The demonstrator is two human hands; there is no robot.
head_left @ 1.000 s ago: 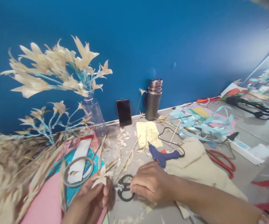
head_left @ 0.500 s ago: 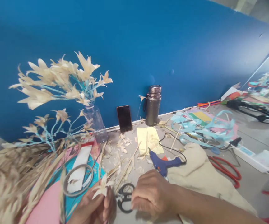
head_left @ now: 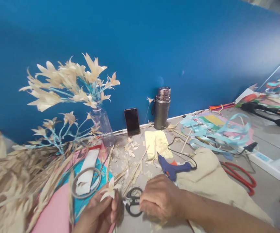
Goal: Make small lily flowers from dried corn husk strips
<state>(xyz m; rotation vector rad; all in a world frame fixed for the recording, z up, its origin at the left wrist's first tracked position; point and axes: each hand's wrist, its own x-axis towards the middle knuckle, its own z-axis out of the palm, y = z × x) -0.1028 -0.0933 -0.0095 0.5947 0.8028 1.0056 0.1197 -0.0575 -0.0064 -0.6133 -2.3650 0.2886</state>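
Note:
My left hand [head_left: 103, 210] is closed around the base of a cream husk flower [head_left: 110, 189], its pointed petals spread above the fingers. To its right my right hand [head_left: 160, 197] is curled shut, knuckles up; its fingertips are hidden, so whatever it may hold does not show. Between the two hands lie black-handled scissors [head_left: 133, 202], the handle loops right beside my right fingers. A blue glue gun [head_left: 173, 166] lies just beyond my right hand, its nozzle by a yellow paper [head_left: 158, 145]. Husk scraps [head_left: 130, 171] litter the tabletop ahead.
A clear bottle [head_left: 103, 126] holds a bunch of husk flowers [head_left: 67, 81]. A phone [head_left: 132, 122] and a flask [head_left: 162, 108] stand against the blue wall. Dried husks [head_left: 13, 181] and a tape roll [head_left: 86, 183] lie left; cloth [head_left: 203, 171], light-blue ribbon [head_left: 217, 132] and a power strip [head_left: 266, 165] lie right.
The camera view has shifted slightly, so everything sits a little further right. Both hands keep nearly the same pose, the flower still in my left fingers.

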